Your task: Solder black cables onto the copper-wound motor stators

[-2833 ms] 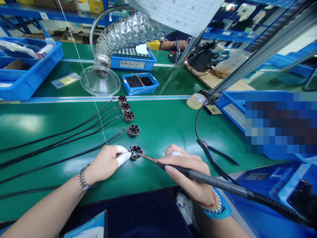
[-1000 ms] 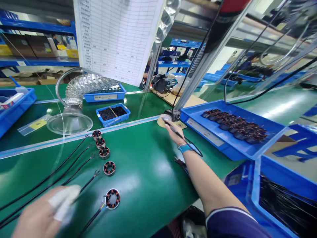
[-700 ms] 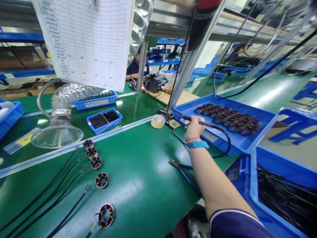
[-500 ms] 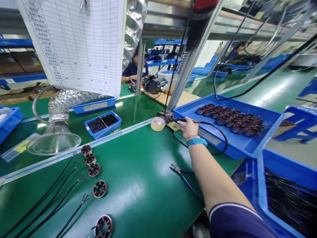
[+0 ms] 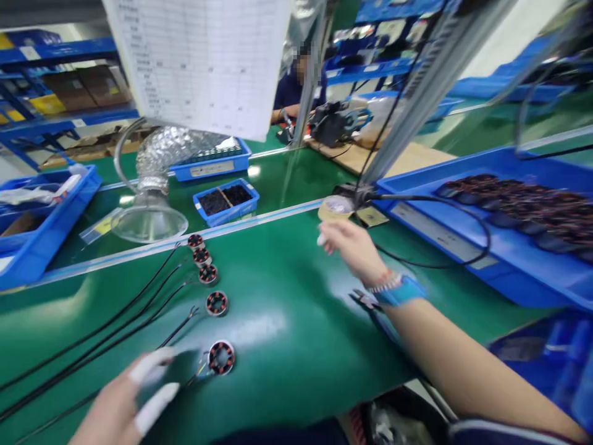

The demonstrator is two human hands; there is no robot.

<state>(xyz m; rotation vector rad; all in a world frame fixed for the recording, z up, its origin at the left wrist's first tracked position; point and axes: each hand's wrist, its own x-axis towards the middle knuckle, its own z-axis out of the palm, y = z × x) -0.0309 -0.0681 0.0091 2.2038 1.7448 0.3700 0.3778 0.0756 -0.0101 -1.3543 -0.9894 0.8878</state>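
Note:
My left hand [image 5: 130,398] is low at the left, blurred, with white finger cots. Its fingers stretch out toward the nearest copper-wound stator [image 5: 221,357] and hold nothing. That stator lies at the end of a black cable [image 5: 92,346], at the near end of a row of several stators [image 5: 208,274]. My right hand [image 5: 348,244] hovers over the green mat with loose fingers and nothing in it. The soldering iron [image 5: 370,196] rests in its stand beyond that hand, its cord looping to the right.
A tape roll [image 5: 336,208] sits by the stand. Cutters [image 5: 365,301] lie under my right wrist. A blue tray [image 5: 440,232] of stators is at the right, a clear fume funnel [image 5: 148,222] and small blue bin [image 5: 226,201] behind, a big blue bin [image 5: 41,216] at the left. Another person [image 5: 296,86] works at the back.
My right hand has let go of the soldering iron at its stand and drawn back over the mat. My left hand has come back into view beside the nearest stator.

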